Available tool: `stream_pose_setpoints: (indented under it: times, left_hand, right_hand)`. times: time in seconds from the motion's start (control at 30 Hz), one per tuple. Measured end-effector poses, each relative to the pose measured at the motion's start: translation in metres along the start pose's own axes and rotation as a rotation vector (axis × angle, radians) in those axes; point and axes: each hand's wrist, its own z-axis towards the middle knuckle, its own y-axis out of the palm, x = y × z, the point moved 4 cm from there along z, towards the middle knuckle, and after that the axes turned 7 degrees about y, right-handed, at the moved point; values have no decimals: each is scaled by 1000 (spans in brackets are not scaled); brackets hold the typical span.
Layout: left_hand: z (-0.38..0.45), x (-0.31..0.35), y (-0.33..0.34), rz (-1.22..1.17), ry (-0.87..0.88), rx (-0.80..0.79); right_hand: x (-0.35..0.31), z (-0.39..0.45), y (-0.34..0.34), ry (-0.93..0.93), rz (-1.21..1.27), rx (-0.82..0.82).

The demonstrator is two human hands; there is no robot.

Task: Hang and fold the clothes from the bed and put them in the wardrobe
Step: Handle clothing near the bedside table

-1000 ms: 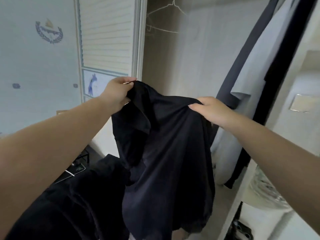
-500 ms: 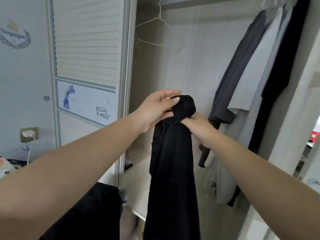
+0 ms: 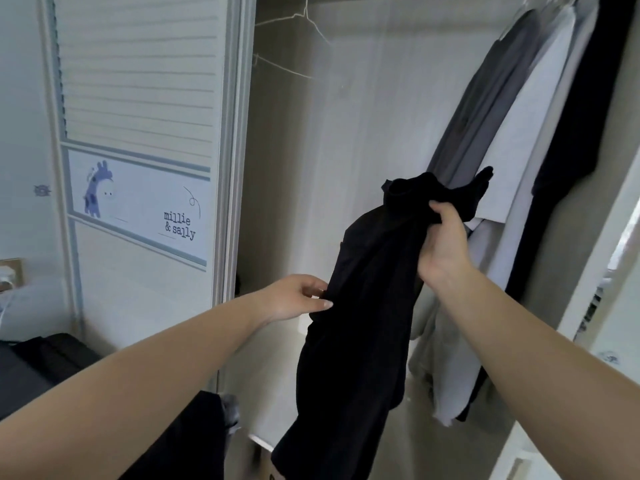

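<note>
Head view: right hand [image 3: 445, 244] grips black garment [image 3: 363, 306] bunched at top, before open wardrobe [image 3: 346, 133]; left hand [image 3: 294, 297] touches garment's left edge, fingers relaxed.

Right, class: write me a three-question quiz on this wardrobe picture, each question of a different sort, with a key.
1. True or false: the right hand grips the black garment near its top.
2. Multiple choice: the left hand is A) holding the wire hanger, B) touching the garment's left edge lower down, C) resting on the sliding door.
3. Fill in the blank: the empty wire hanger hangs in the wardrobe's upper ____ part, while the hanging clothes are on the other side.

Key: 1 true; 2 B; 3 left.
</note>
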Motion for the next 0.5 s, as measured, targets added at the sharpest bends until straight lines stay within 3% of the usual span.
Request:
stream_pose_setpoints:
  times: [0.17, 0.27, 0.37, 0.5]
  left_hand:
    - [32, -14, 6, 70, -12, 45]
    - [55, -24, -3, -70, -39, 156]
    - [78, -24, -23, -238, -45, 278]
    - [115, -6, -51, -180, 68, 334]
  right_hand:
    - [6, 30, -6, 22, -40, -13]
    - [5, 62, -22, -51, -187, 95]
    - [-4, 98, -38, -165, -812, 279]
    - [-7, 147, -34, -167, -1541, 188]
